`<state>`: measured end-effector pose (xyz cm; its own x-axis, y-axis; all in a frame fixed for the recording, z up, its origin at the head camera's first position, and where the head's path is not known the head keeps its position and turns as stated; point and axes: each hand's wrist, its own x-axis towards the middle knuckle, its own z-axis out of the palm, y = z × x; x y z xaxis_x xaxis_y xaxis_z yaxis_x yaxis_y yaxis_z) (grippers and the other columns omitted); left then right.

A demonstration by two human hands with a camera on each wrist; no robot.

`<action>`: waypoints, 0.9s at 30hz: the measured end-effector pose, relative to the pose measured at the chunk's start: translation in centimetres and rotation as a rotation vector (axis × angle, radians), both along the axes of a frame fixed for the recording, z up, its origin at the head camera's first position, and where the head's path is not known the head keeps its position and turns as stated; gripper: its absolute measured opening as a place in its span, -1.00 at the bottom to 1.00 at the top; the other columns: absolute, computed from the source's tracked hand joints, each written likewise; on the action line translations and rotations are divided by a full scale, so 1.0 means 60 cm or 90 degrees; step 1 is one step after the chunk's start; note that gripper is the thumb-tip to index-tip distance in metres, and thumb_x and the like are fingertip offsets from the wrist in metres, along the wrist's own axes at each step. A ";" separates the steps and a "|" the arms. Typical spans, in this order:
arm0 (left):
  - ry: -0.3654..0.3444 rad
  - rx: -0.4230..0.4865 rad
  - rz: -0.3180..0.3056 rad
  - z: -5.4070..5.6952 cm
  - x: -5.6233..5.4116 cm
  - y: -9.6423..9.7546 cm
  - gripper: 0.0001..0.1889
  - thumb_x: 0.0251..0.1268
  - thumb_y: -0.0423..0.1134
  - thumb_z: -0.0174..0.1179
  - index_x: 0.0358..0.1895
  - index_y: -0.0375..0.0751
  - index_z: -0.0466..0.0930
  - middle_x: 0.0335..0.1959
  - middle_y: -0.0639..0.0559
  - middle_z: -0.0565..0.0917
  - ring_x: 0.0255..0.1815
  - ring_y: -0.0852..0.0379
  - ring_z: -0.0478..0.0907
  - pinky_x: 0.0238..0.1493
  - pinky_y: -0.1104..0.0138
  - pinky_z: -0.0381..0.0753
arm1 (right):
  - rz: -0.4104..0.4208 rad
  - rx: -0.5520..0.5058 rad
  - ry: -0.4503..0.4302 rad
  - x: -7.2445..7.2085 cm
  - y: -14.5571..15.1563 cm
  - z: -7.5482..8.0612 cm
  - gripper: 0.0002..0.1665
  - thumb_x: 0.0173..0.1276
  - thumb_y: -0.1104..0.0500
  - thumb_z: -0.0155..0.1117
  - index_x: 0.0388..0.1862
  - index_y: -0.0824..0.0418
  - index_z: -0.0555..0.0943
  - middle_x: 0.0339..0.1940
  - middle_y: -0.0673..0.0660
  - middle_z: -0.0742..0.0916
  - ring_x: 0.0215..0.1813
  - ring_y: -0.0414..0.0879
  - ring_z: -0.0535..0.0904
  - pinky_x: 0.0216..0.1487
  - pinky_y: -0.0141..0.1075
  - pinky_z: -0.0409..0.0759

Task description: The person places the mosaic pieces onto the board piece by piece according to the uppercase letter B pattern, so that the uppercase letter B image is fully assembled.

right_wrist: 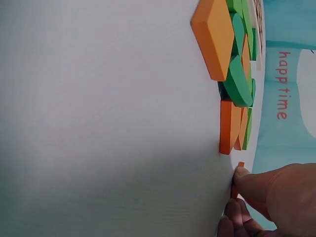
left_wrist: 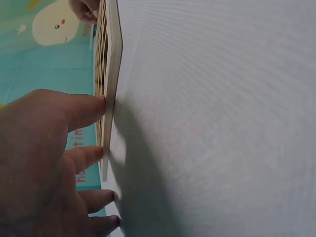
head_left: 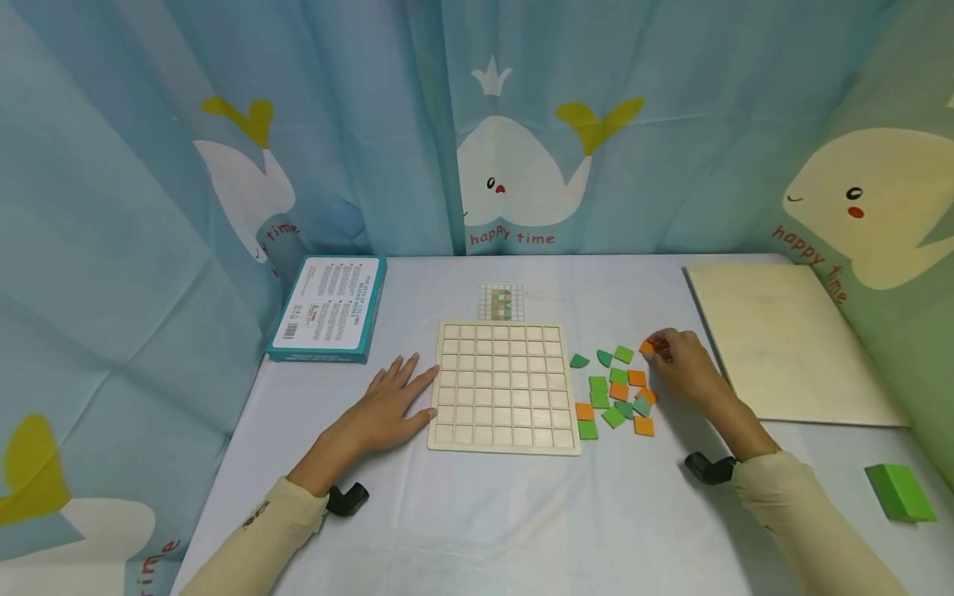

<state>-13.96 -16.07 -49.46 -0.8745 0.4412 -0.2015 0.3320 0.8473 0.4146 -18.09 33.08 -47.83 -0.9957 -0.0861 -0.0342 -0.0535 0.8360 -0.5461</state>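
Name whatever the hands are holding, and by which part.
The right hand pinches an orange tile by its right side, contact partly hidden; the left hand holds nothing, only touching the grid board.

Twelve squares (head_left: 644, 426), four quarter-circles (head_left: 580, 362)

cream sleeves (head_left: 261, 538) end beside curved black wrist pieces (head_left: 348, 500).

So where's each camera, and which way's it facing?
Head: head-worn, looking forward and down at the grid board; left hand and right hand show.
Left wrist: on that wrist, facing the grid board's edge; both hands show.
Right wrist: on that wrist, facing the loose tiles; right hand shows.
Head and right wrist share the pinched orange tile.
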 end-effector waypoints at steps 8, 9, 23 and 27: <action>0.005 -0.020 -0.006 0.009 0.003 0.003 -0.25 0.61 0.18 0.04 0.73 0.08 0.09 0.76 -0.20 -0.04 0.77 -0.29 -0.21 0.68 -0.23 -0.10 | 0.012 -0.017 0.027 -0.019 -0.011 -0.005 -0.64 0.61 0.34 0.16 0.20 0.63 0.47 0.10 0.58 0.51 0.12 0.41 0.45 0.18 0.32 0.51; 0.005 -0.020 -0.008 0.009 0.003 0.004 -0.25 0.61 0.18 0.03 0.73 0.08 0.09 0.76 -0.21 -0.04 0.77 -0.30 -0.21 0.68 -0.23 -0.10 | 0.012 -0.020 0.025 -0.023 -0.016 -0.005 -0.64 0.62 0.33 0.15 0.21 0.62 0.47 0.11 0.58 0.50 0.13 0.41 0.45 0.19 0.32 0.51; 0.006 -0.025 -0.010 0.012 0.001 0.006 -0.26 0.60 0.20 0.03 0.72 0.11 0.10 0.76 -0.21 -0.02 0.76 -0.29 -0.17 0.69 -0.21 -0.06 | 0.055 -0.035 -0.028 -0.061 -0.141 0.013 -0.60 0.68 0.29 0.08 0.33 0.52 0.46 0.25 0.50 0.48 0.27 0.36 0.49 0.32 0.22 0.54; 0.005 -0.029 -0.006 0.012 0.000 0.004 -0.26 0.60 0.20 0.03 0.72 0.12 0.10 0.76 -0.20 -0.02 0.77 -0.28 -0.18 0.69 -0.20 -0.07 | 0.099 -0.057 -0.035 -0.067 -0.184 0.015 -0.61 0.69 0.27 0.08 0.35 0.49 0.45 0.27 0.47 0.47 0.30 0.34 0.48 0.33 0.19 0.53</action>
<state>-13.93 -15.82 -48.76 -0.8721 0.4395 -0.2150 0.3428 0.8625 0.3724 -22.10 22.04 -46.95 -0.9669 -0.2441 -0.0739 -0.1463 0.7683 -0.6232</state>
